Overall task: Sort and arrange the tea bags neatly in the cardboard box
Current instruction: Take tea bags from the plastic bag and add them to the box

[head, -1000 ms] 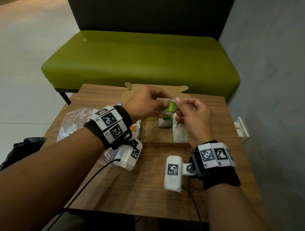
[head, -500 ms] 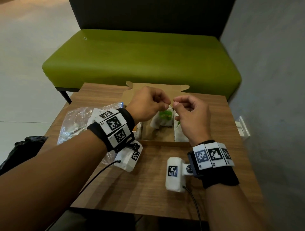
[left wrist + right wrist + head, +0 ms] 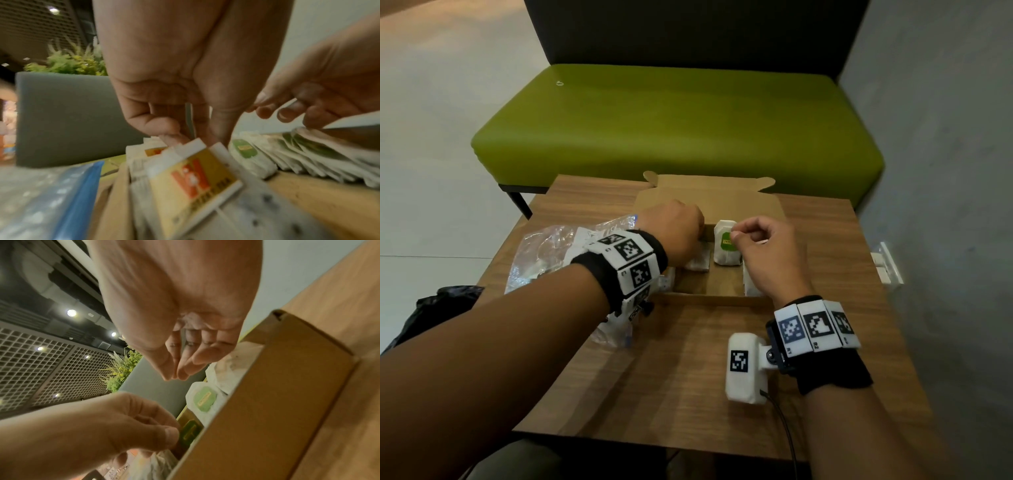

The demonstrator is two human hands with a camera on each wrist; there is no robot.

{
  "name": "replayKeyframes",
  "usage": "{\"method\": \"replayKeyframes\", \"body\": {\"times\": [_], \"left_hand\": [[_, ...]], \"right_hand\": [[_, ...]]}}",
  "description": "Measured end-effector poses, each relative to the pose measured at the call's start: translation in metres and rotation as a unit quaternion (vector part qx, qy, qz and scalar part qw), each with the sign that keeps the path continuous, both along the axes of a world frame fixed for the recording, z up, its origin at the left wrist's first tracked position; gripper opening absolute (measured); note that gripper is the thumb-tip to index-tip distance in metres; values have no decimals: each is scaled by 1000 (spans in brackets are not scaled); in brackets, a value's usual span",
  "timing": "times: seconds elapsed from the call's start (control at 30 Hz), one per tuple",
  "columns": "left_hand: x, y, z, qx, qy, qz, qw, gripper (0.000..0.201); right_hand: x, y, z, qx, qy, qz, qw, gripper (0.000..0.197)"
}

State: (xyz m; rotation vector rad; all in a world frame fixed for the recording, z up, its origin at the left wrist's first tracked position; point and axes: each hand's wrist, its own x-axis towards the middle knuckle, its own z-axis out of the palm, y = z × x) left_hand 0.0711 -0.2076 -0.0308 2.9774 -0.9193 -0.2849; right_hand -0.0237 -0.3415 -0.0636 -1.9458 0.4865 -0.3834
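Note:
An open cardboard box [image 3: 709, 200] sits on the wooden table [image 3: 688, 383]. A white tea bag with a green label [image 3: 726, 247] lies in its middle; it also shows in the right wrist view as the green-label bag [image 3: 202, 398]. My left hand [image 3: 673, 236] reaches into the box's left side and pinches the top of a yellow-and-orange-labelled tea bag [image 3: 193, 175]. My right hand [image 3: 763, 246] hovers over the right side, its fingertips [image 3: 182, 374] pressed together with nothing seen between them. A row of green-label bags [image 3: 298, 149] leans along the right wall.
A clear plastic bag with a blue strip [image 3: 544, 253] lies on the table left of the box. A green bench [image 3: 674, 130] stands behind the table, a grey wall on the right. A black bag [image 3: 438, 308] sits beside the table's left edge.
The green-label tea bag that both hands held above the box now lies inside it. My left hand has gone down to the left row; my right hand has let go and lowered.

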Motion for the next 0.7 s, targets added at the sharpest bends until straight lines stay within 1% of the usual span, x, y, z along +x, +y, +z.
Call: {"method": "replayKeyframes", "body": {"times": [0.03, 0.1, 0.23, 0.37, 0.53, 0.7], "left_hand": [[-2, -3, -1, 32, -13, -15, 999, 20], [-6, -9, -4, 65, -32, -29, 997, 22], [-7, -13, -7, 70, -48, -32, 996, 20], [-8, -15, -10, 90, -42, -31, 995, 15], [-12, -16, -7, 129, -45, -53, 989, 30], [-10, -16, -4, 149, -39, -67, 986, 35]], "right_hand": [[0, 0, -1, -3, 8, 1, 1000, 8], [-1, 0, 0, -2, 11, -2, 1000, 7], [-2, -3, 2, -7, -1, -13, 1000, 6], [-3, -3, 1, -10, -7, -15, 1000, 7], [-4, -5, 2, -14, -12, -18, 1000, 9], [-4, -6, 2, -16, -13, -21, 1000, 10]]}}
